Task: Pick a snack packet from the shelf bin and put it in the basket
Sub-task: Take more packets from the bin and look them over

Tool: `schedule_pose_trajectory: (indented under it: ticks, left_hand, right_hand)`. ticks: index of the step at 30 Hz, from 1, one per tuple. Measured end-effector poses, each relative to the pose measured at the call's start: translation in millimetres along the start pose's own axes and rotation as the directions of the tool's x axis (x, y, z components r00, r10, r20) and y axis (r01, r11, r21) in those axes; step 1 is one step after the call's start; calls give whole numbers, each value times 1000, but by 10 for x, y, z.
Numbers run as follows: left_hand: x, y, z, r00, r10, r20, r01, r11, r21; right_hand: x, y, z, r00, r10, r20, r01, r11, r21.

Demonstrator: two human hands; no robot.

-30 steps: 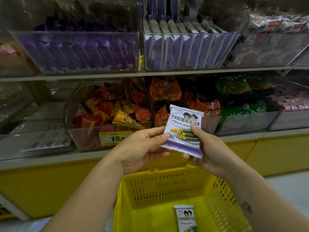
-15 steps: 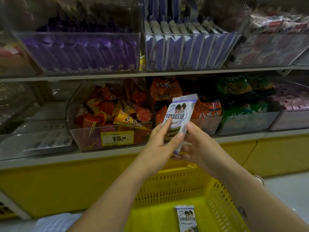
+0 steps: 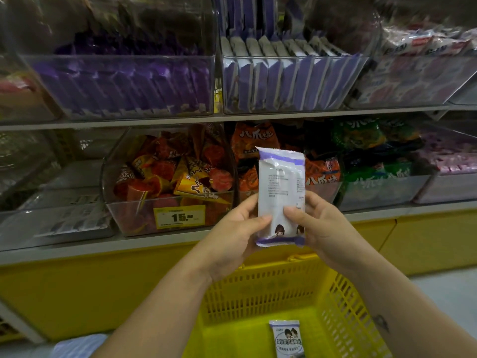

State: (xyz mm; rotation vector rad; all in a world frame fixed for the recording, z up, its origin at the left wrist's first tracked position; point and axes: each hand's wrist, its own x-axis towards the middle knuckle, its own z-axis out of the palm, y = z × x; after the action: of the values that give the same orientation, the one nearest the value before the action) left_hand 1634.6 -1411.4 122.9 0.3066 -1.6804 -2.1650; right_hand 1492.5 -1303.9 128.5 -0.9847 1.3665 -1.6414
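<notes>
So the packet (image 3: 281, 195) is upright mid-frame, left hand (image 3: 232, 239) on its left edge, right hand (image 3: 322, 228) on its right. Basket (image 3: 258, 288) sits below at the bottom, second packet (image 3: 286, 338) lying inside. Shelf bins (image 3: 134, 215) behind.

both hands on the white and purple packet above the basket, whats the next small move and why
Probably lower the packet straight down into the yellow basket and let go. The left hand and right hand both pinch its lower half, and the basket sits open below with another packet already inside.
</notes>
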Motion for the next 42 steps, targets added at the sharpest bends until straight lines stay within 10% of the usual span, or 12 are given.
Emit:
schedule_pose_trajectory:
  ticks: [8,17,24,31,42]
  left_hand:
    - [82,-67,-16,924,297,-242,-234,938,258]
    - [93,82,-147,934,123,-335,-231,925,-302]
    - [112,131,-179,922,132,-364,-260,907,-330]
    - [102,141,-168,881,222,-417,-316,933,-170]
    - [-30,154,94,750,532,-392,-347,822,452]
  right_hand:
    - [-5,24,49,982,-188,-24,170,929,-328]
    - [-73,-221,50,974,-226,21,225,950,-219]
    - [-88,-239,-1,981,-185,-50,178,977,-120]
    - [-45,-170,-7,991,-98,-91,102,994,44]
    - [-29,133,130,998,50,-28,-55,972,-226]
